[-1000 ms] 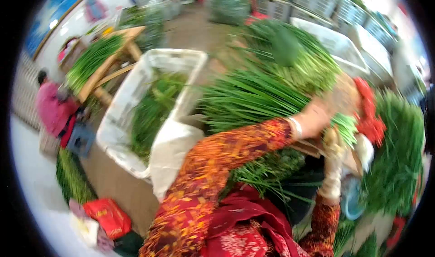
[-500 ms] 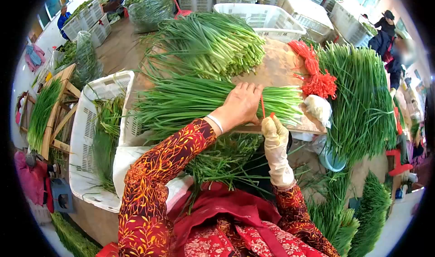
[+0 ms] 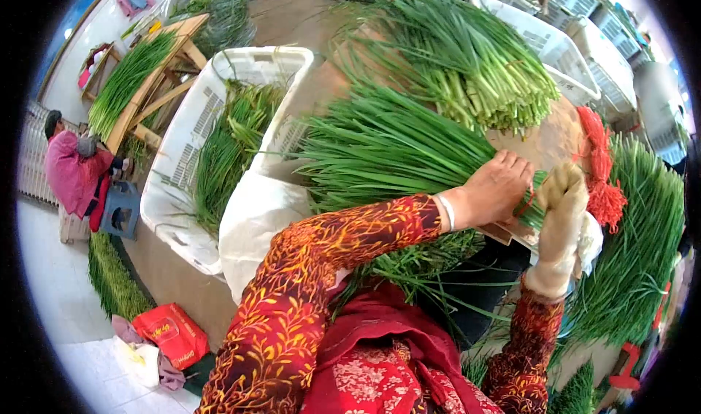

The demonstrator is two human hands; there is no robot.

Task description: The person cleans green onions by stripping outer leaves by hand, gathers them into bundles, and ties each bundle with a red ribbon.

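Observation:
Across the board lies a bunch of long green leafy stalks (image 3: 394, 147). My bare left hand (image 3: 500, 188) is wrapped over the bunch near its stalk end, with a bit of red tie showing beside the fingers. At the bunch's right end is my gloved right hand (image 3: 562, 209), its fingers bent together; what they hold is hidden. A larger pile of stalks (image 3: 475, 56) sits behind the bunch. Red ties (image 3: 602, 173) hang at the board's right side.
White crate (image 3: 175, 173) with loose greens stands at the left, beside a wooden stand (image 3: 157, 85). A person in pink (image 3: 69, 166) sits at the far left. More stalks (image 3: 635, 246) are stacked at the right. An empty white crate (image 3: 540, 34) is behind.
The view has turned, so the board and crates appear shifted right and rotated. My right hand has risen beside the bunch's end and now covers it. My left hand stays on the bunch.

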